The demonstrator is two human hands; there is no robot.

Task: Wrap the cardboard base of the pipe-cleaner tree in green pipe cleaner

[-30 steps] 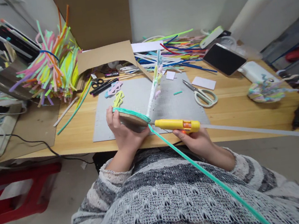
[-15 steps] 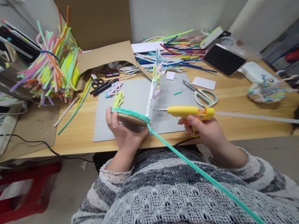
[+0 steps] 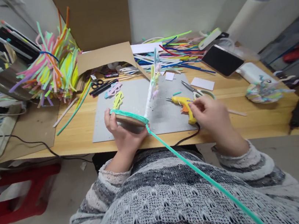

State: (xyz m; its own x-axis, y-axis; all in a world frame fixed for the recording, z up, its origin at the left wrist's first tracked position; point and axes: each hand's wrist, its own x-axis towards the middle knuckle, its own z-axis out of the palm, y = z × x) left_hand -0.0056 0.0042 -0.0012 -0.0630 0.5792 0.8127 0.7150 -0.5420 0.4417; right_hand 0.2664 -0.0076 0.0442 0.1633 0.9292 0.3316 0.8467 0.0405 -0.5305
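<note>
Left grip [image 3: 126,136]: clasping one turquoise-edged flat brown disc [image 3: 128,119], slanting far-left to near-right at the table's [image 3: 73,148] near side
Right grip [image 3: 213,116]: half-closed, overlapping one yellow plastic glue gun [image 3: 185,102] pointing left; cannot tell whether holding

Desk [image 3: 75,138] around the work mat [image 3: 133,95]
Pipe-cleaner bundle [image 3: 49,72] at ten o'clock, loose pipe cleaners [image 3: 176,54] at one, smartphone [image 3: 222,60] at two, glue gun [image 3: 183,101] at three.

Off the green-edged disc [image 3: 130,119] comes the yellow glue gun [image 3: 181,100], now right of frame centre, handle [image 3: 191,116] bared beside the right hand [image 3: 213,115]!
</note>
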